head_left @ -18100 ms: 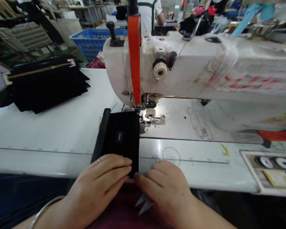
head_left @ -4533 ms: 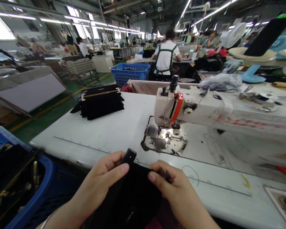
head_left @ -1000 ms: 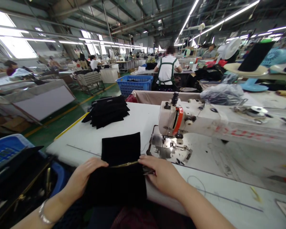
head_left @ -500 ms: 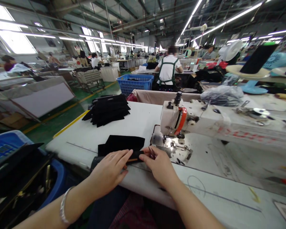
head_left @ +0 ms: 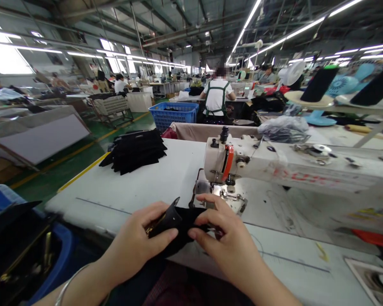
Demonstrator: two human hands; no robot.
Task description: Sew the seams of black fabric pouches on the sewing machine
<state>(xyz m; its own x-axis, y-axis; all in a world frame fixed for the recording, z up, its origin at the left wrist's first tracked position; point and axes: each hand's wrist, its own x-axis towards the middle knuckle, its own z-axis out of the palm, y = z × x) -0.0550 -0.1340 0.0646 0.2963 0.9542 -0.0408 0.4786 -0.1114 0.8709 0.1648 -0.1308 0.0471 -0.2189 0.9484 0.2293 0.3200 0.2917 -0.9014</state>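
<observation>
A black fabric piece (head_left: 185,221) is held between my two hands over the front edge of the white sewing table. My left hand (head_left: 143,238) is closed on its left part, thumb on top, where a stiff dark flap (head_left: 172,216) curls up and a bit of gold shows by the fingers. With thumb and index finger my right hand (head_left: 221,231) pinches the right edge; a small dark tool, partly hidden, sits in its palm. Just beyond that hand stands the sewing machine (head_left: 225,163), its metal plate (head_left: 239,202) partly covered by my fingers.
A stack of black fabric pieces (head_left: 135,151) lies on the table's far left. At left, a blue basket (head_left: 65,250) holds black pieces with gold zippers. Behind the machine are a plastic bag (head_left: 284,128), thread cones (head_left: 321,85) and a co-worker (head_left: 217,95) seated near another blue basket (head_left: 174,114).
The black piece has been lifted off the tabletop and folded up between both hands. My left hand has turned from lying flat on it to gripping it. The view has shifted slightly right.
</observation>
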